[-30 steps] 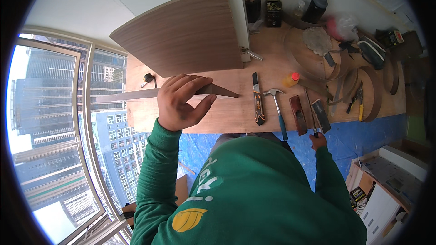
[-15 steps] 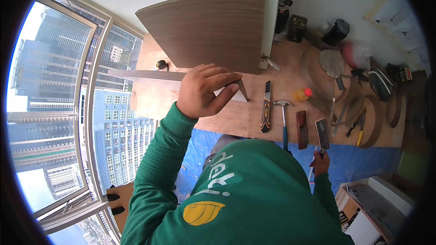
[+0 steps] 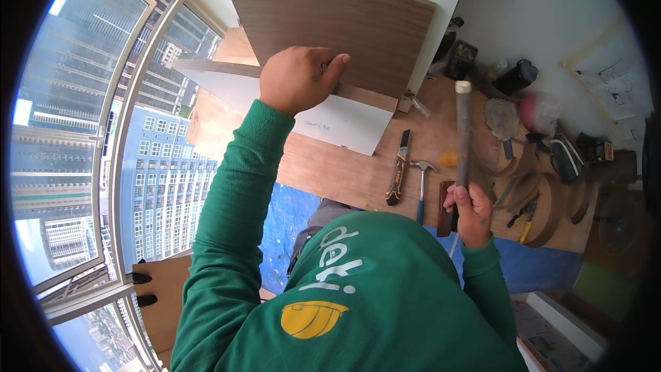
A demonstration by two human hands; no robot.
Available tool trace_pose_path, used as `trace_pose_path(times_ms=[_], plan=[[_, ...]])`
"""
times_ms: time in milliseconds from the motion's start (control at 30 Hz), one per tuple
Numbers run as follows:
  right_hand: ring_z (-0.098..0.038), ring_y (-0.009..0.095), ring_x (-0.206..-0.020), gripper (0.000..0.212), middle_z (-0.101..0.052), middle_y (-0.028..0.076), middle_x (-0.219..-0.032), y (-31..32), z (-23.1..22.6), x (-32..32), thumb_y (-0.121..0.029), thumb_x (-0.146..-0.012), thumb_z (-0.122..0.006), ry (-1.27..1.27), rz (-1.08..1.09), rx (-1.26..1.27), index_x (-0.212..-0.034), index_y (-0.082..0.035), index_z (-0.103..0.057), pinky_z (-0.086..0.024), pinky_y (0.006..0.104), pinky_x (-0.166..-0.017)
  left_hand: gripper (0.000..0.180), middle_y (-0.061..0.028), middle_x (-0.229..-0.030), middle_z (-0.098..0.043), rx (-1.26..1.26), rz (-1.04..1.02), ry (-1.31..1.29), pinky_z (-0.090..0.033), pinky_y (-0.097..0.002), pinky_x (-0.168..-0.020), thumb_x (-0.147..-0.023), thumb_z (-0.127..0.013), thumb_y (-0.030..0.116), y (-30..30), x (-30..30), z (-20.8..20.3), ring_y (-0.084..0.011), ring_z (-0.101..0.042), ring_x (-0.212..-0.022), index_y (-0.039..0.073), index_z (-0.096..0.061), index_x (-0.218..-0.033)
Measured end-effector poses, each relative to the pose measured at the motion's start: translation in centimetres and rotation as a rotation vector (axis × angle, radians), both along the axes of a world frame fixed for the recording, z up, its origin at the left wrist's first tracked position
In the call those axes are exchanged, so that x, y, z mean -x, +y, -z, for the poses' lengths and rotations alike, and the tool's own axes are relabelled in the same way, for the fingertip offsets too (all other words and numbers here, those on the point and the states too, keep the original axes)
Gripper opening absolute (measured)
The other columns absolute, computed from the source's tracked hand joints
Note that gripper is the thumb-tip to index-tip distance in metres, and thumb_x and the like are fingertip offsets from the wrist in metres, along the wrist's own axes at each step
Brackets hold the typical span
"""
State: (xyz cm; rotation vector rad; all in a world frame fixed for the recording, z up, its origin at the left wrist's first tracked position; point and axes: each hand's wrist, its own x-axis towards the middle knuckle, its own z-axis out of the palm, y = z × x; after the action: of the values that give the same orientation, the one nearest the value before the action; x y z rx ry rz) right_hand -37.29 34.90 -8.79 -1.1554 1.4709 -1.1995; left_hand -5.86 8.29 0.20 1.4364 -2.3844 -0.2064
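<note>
My left hand (image 3: 299, 79) is closed over the top edge of a board (image 3: 337, 124), which stands tilted on the bench with a white face and a brown wood-grain edge. Handwritten blue marks show on the white face. My right hand (image 3: 472, 212) grips a long, narrow grey-brown tool (image 3: 464, 131), raised upright with a pale tip; I cannot make out its kind. Beneath that hand lies a dark red block (image 3: 444, 210), partly covered. A claw hammer (image 3: 422, 189) and an orange-and-black utility knife (image 3: 397, 172) rest between my hands.
Behind the board stands a large curved wood-grain panel (image 3: 330, 34). Coiled brown strips (image 3: 551, 207), yellow-handled pliers (image 3: 529, 220) and a black bottle (image 3: 518, 76) lie on the right side of the wooden bench (image 3: 317, 165). Windows (image 3: 76, 117) line the left; a blue sheet (image 3: 275, 234) covers the floor.
My right hand has risen, bringing the tool up over the bench from its near edge. The board under my left hand has tipped, so more of its white face shows.
</note>
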Motion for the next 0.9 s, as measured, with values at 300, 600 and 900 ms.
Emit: trace_pose_path(times_ms=[300, 600, 900], plan=[[-0.053, 0.009, -0.067, 0.046, -0.057, 0.0, -0.073, -5.7, 1.6, -1.8, -0.039, -0.117, -0.058, 0.169, 0.015, -0.079, -0.089, -0.003, -0.062, -0.044, 0.0284, -0.063, 0.041, -0.0139, -0.078, -0.074, -0.057, -0.037, 0.019, -0.058, -0.0512, -0.073, -0.105, -0.061, 0.04, -3.2, 1.3, 0.5, -0.0386, -0.072, -0.078, 0.01, -0.079, -0.086], [-0.051, 0.012, -0.064, 0.048, -0.055, 0.003, -0.068, -7.2, 3.2, -1.5, -0.037, -0.116, -0.06, 0.33, -0.011, 0.053, -0.084, -0.001, -0.062, -0.043, 0.033, -0.06, 0.041, -0.0183, -0.076, -0.07, -0.029, -0.019, 0.07, -0.056, -0.0547, -0.073, -0.106, -0.06, 0.039, -3.0, 1.3, 0.7, -0.0427, -0.069, -0.078, 0.007, -0.074, -0.085], [-0.048, 0.011, -0.064, 0.052, -0.051, 0.002, -0.069, -10.3, 2.0, -3.8, -0.044, -0.115, -0.06, 0.414, -0.016, 0.09, -0.084, -0.002, -0.061, -0.041, 0.0323, -0.059, 0.043, -0.0146, -0.09, -0.078, -0.089, -0.025, -0.01, -0.061, -0.0534, -0.084, -0.108, -0.053, 0.04, -2.4, 1.0, 0.0, -0.0391, -0.075, -0.092, 0.011, -0.081, -0.094]])
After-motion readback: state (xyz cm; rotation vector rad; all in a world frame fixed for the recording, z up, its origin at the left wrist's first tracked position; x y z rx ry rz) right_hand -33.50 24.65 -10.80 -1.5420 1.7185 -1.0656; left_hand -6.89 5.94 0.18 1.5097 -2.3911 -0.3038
